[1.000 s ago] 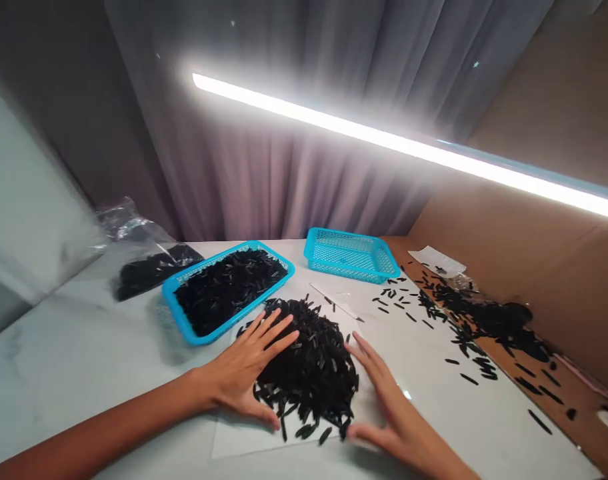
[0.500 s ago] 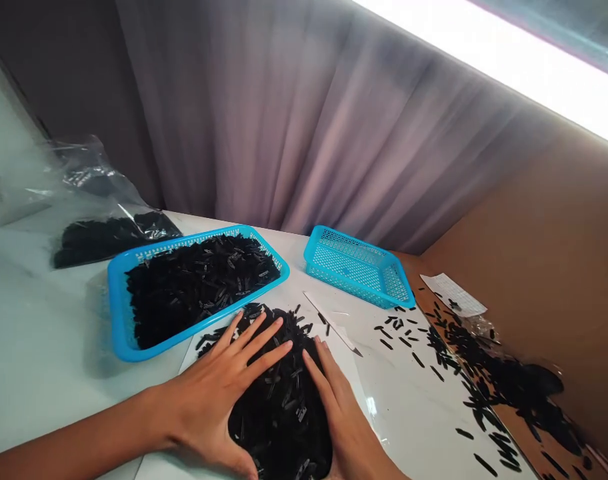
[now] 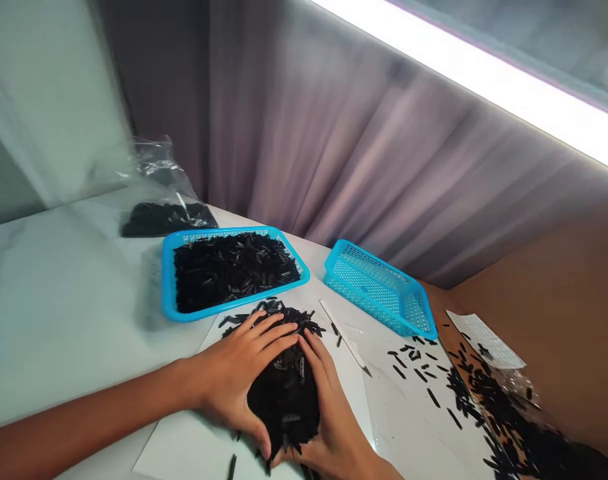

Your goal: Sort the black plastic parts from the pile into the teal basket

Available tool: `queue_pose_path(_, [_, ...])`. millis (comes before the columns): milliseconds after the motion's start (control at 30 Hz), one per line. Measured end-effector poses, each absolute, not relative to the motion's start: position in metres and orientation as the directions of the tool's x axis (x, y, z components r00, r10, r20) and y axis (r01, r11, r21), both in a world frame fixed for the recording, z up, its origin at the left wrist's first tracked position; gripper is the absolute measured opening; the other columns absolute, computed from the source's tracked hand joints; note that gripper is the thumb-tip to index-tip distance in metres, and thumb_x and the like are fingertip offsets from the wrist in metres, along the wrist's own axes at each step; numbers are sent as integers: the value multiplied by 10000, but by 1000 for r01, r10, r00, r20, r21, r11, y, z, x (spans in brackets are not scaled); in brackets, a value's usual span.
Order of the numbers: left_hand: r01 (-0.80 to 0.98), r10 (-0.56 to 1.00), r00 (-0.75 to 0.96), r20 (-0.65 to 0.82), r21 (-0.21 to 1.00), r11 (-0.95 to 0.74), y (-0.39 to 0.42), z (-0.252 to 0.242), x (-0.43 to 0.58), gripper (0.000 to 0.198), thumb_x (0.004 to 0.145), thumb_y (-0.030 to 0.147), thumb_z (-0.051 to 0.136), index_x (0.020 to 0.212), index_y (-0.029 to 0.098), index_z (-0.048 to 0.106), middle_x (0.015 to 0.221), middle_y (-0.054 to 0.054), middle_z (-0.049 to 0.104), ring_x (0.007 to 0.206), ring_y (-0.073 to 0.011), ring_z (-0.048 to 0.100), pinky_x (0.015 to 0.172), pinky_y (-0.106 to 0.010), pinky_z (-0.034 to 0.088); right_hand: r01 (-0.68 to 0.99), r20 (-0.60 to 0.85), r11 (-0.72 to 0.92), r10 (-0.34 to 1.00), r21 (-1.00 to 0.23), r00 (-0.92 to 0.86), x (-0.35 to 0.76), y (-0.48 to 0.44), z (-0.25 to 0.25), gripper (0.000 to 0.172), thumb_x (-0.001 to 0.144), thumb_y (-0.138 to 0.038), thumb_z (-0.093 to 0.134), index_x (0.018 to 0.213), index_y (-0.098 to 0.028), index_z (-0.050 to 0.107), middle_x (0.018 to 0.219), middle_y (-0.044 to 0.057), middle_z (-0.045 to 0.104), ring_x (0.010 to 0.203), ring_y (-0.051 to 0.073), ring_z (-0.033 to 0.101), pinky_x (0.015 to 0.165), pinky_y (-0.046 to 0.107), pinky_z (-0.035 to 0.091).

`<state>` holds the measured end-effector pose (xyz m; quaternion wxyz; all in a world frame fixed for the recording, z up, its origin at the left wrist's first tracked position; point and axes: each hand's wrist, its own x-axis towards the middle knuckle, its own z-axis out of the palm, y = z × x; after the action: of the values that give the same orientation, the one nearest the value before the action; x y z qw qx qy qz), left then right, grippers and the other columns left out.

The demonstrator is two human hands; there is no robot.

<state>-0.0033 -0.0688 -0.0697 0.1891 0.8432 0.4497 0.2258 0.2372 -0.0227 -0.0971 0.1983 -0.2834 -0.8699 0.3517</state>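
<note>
A heaped pile of small black strip-like pieces [image 3: 284, 397] sits on a white sheet of paper [image 3: 179, 440]; their exact kind is too small to tell. My left hand [image 3: 234, 373] curves over the pile's left and far side, its thumb at the near edge. From the right, my right hand [image 3: 331, 400] cups the pile with bent fingers, its thumb low at the near end. The fingertips of both hands almost meet on top. A few loose strips lie around the pile. Just behind it stands a blue basket [image 3: 168, 287] full of the same black pieces.
Another blue basket [image 3: 379, 287], with nothing in it, stands back right. A white pointed strip [image 3: 344, 339] lies before it. Scattered black pieces [image 3: 464, 393] cover the right side, near a gridded paper [image 3: 487, 340]. A clear bag [image 3: 169, 207] of black pieces rests at back left.
My hands have drawn closer together around the pile, which is now narrower and more bunched. My left fingers have bent in from a wider spread. The view has shifted left.
</note>
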Motion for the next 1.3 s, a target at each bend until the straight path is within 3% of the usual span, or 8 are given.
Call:
queue_pose_path(267, [682, 800, 494, 342, 419, -600, -63, -68, -5, 857, 658, 614, 741, 1357, 170, 519, 1443, -163, 521, 1309, -393, 480, 1118, -551, 352, 326, 149, 477, 719, -816, -678, 234, -25, -76, 731, 755, -500, 786, 1403, -304, 510, 1567, 110, 374, 1454, 364, 328, 1194, 566, 254])
queue_pose_path(400, [702, 766, 605, 218, 308, -642, -42, -43, 0, 678, 624, 493, 766, 1177, 137, 603, 1207, -164, 625, 1034, -338, 619, 877, -444, 522, 312, 156, 390, 805, -866, -572, 227, -24, -69, 460, 821, -496, 712, 1233, -307, 635, 1412, 85, 563, 1337, 348, 485, 1137, 528, 354])
queue_pose_path(567, [692, 761, 646, 61, 373, -617, -19, -12, 7, 390, 661, 372, 727, 994, 189, 640, 907, -59, 678, 725, -240, 634, 570, -315, 453, 259, 76, 240, 853, -935, -516, 229, -12, -60, 506, 750, -529, 764, 1181, -287, 653, 1236, 76, 684, 1206, 358, 593, 1046, 499, 447])
queue_pose_path(733, [594, 798, 597, 77, 626, -505, -15, 7, 2, 228, 661, 251, 714, 862, 185, 628, 735, 22, 628, 644, -159, 587, 530, -248, 398, 26, 105, 139, 847, -990, -521, 222, 10, -33, 445, 864, -601, 607, 1180, -295, 677, 1348, 55, 637, 1386, 306, 450, 1186, 472, 283])
queue_pose_path(833, [506, 816, 559, 147, 720, -476, -14, 20, 0, 232, 646, 212, 730, 860, 172, 649, 762, 28, 646, 666, -145, 600, 559, -233, 420, -206, -66, -204, 846, -957, -529, 201, 18, -18, 527, 922, -657, 440, 1103, -243, 712, 1249, 94, 696, 1283, 314, 564, 1124, 521, 385])
queue_pose_path(967, [406, 864, 459, 209, 815, -413, -12, 24, 4, 277, 689, 199, 731, 956, 175, 663, 855, 17, 694, 781, -161, 648, 667, -240, 472, -259, -360, -633, 678, -730, -641, 173, 17, -20, 473, 916, -608, 485, 975, -208, 729, 1028, 107, 769, 1077, 323, 691, 928, 539, 544])
queue_pose_path(1100, [428, 927, 332, 174, 848, -312, -14, 11, 8, 337, 737, 294, 768, 1037, 174, 671, 940, -20, 717, 879, -203, 670, 785, -302, 507, -322, -471, -765, 612, -558, -635, 165, 10, -34, 368, 965, -458, 456, 957, -204, 721, 956, 71, 780, 950, 270, 731, 884, 502, 576])
queue_pose_path(1300, [338, 944, 305, 124, 913, -229, -21, 2, 8, 472, 727, 345, 816, 1130, 191, 623, 1074, -42, 704, 1005, -224, 661, 924, -371, 520, -368, -492, -769, 624, -522, -607, 168, 4, -40, 288, 990, -442, 496, 1015, -256, 714, 987, 6, 786, 859, 206, 749, 880, 438, 592])
